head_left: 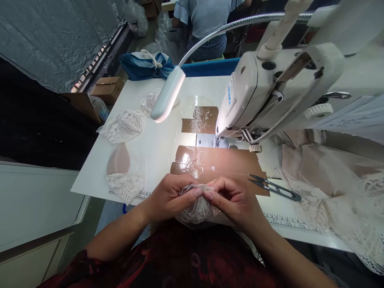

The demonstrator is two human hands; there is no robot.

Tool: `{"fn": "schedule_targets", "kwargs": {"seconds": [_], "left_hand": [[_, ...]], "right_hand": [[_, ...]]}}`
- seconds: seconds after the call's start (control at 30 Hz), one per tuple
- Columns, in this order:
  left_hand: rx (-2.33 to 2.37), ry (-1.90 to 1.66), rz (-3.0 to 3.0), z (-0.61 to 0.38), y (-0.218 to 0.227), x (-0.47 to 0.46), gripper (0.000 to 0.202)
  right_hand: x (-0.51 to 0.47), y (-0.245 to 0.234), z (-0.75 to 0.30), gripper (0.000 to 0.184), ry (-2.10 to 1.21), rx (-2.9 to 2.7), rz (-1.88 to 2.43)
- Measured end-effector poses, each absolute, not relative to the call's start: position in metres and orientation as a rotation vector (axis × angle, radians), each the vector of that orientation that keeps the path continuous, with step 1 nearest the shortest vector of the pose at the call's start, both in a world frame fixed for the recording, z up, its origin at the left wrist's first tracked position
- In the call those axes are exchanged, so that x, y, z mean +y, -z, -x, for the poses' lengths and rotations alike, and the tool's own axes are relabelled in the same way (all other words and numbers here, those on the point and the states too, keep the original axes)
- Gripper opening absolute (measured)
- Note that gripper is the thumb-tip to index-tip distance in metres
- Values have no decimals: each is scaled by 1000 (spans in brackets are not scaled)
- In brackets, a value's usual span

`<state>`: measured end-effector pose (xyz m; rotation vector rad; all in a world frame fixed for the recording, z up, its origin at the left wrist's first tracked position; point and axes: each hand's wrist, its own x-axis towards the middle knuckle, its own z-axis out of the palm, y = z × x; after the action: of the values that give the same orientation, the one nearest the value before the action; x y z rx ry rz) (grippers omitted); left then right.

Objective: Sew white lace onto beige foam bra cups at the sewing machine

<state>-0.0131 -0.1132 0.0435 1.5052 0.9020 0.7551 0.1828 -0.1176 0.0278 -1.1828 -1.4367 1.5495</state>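
Note:
My left hand (171, 196) and my right hand (232, 198) meet at the near edge of the sewing table (159, 148), both pinching a small white lace piece (198, 206) between thumbs and fingertips. The lace bunches under my fingers and hangs toward my lap. The white sewing machine (270, 92) stands just beyond my hands, its needle area above brown taped patches (210, 160). Thread snips (274, 187) lie on the table to the right of my right hand.
Lace cups (123, 126) and a beige padded cup (120, 162) lie on the table's left side. A gooseneck lamp (168, 94) hangs over the middle. Beige and lace fabric (330, 180) piles at the right. A person in a blue top (207, 24) works behind.

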Motion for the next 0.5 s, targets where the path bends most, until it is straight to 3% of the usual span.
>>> {"fn": "schedule_targets", "kwargs": {"seconds": [0.17,0.3,0.43,0.5], "left_hand": [[923,-778,-1451,8,-41,-112,27],[861,-716,-1020,9,-29,-112,41],[573,-663,-612,11,-17,-119,79],[571,-698,-584,6,-16,-125,77]], "right_hand": [[-113,-29,-184,22,-1783,-1374,1148],[-113,-33,-190,27,-1868,-1201,1127],[-116,-34,-194,24,-1688,-784,1150],[-117,-32,-193,23,-1589,-715,1172]]}}
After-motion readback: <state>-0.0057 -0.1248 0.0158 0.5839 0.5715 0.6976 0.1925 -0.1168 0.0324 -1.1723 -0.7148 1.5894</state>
